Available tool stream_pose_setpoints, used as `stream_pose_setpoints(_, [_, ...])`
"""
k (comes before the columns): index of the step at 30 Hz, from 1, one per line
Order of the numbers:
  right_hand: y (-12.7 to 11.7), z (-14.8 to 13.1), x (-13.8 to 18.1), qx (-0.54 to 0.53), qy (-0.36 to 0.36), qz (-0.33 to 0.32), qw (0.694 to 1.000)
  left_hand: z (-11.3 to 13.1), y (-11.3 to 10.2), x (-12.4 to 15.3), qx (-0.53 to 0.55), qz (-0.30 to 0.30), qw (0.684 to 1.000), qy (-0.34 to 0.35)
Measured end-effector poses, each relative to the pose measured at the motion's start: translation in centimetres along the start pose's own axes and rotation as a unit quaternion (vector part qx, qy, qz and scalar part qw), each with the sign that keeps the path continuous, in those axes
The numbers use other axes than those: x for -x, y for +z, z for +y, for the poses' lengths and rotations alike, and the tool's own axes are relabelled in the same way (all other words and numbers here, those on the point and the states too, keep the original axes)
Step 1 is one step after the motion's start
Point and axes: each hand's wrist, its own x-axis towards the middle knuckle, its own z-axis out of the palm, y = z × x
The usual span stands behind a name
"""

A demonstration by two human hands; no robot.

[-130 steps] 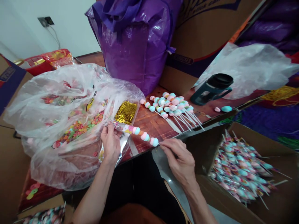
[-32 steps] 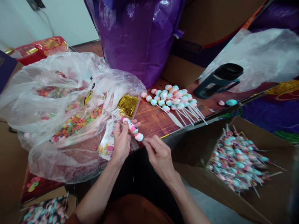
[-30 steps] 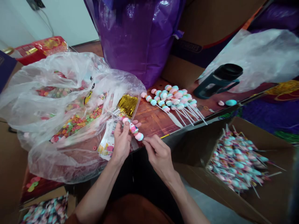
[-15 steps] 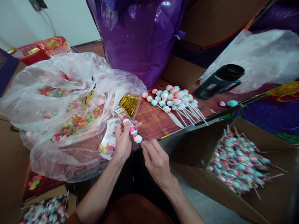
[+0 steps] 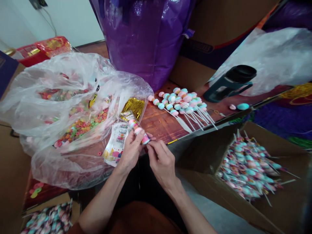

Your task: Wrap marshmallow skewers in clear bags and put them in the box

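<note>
A candy skewer (image 5: 138,130) of pink and blue pieces sits in a printed clear wrapper, pointing up and left. My left hand (image 5: 131,148) is closed round the wrapped candy, thumb on top. At its lower end my right hand (image 5: 161,161) pinches with thumb and forefinger; the stick there is mostly hidden by the fingers. Beside my left hand lies a stack of flat printed wrappers (image 5: 114,146). Just beyond is a container of gold twist ties (image 5: 134,108). Several unwrapped candy skewers (image 5: 180,102) are piled on the table to the right, white sticks toward me.
Large clear plastic bags (image 5: 73,162) of ring candies cover the left. A purple bag (image 5: 146,42) stands behind. At right are a dark bottle (image 5: 230,84) and a cardboard box (image 5: 207,185) of wrapped skewers. Another box (image 5: 75,208) of skewers sits lower left.
The candy skewer has gone deeper into the printed wrapper, its lowest piece now inside. My left hand has shifted slightly right, closer to my right hand.
</note>
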Motion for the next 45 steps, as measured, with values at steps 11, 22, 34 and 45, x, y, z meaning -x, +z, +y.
stream_pose_setpoints(11, [0.6,0.1,-0.2,-0.023,0.068,0.011,0.997,0.3,-0.5,-0.1,-0.004,-0.010,1.000,-0.014])
stream_pose_setpoints(22, [-1.4,-0.3,1.0,-0.103,0.207,-0.125,0.965,1.1,-0.9,0.0,0.003,-0.011,1.000,0.023])
stream_pose_setpoints(34, [0.9,-1.6,0.9,-0.228,0.277,-0.093,0.929,-0.2,-0.8,0.8,-0.021,-0.029,0.999,0.027])
stream_pose_setpoints(45, [0.7,-1.5,0.0,-0.235,0.274,-0.078,0.929,1.6,-2.4,1.9,-0.068,-0.044,0.996,-0.036])
